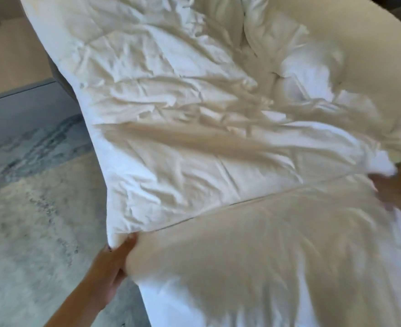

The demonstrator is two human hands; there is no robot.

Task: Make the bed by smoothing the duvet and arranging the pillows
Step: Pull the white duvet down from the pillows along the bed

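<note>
Item: white, quilted, heavily creased fabric duvet [183,142]. It fills most of the view, spread across the bed from the far top edge down to the near bottom edge. Stitched seams divide it into panels; one long seam runs diagonally from the lower left corner up toward the right side. The upper half lies in bunched folds and ridges. The portion below the seam hangs or drapes toward the viewer and shows motion blur. The left edge runs along the floor side of the bed, with a corner reaching down at lower left.

Item: left hand [115,258]. It enters from the bottom left on a bare forearm. The fingers curl around the duvet's lower left corner, with the thumb pressed on top of the fabric, pinching the edge where the diagonal seam ends.

Item: right hand [393,185]. It sits at the right edge, strongly blurred, against the duvet's right side just under a raised fold. It is in contact with the fabric, but how far its fingers are curled cannot be told.

Item: cream-coloured smooth cloth surface [360,43]. It occupies the upper right, beside the bunched folds of the duvet; whether it is a sheet or a pillow cannot be told.

Item: mottled grey and beige carpet [34,208]. It covers the floor to the left of the bed.

Item: pale tan wall or panel [8,55], upper left, above a grey band.
</note>
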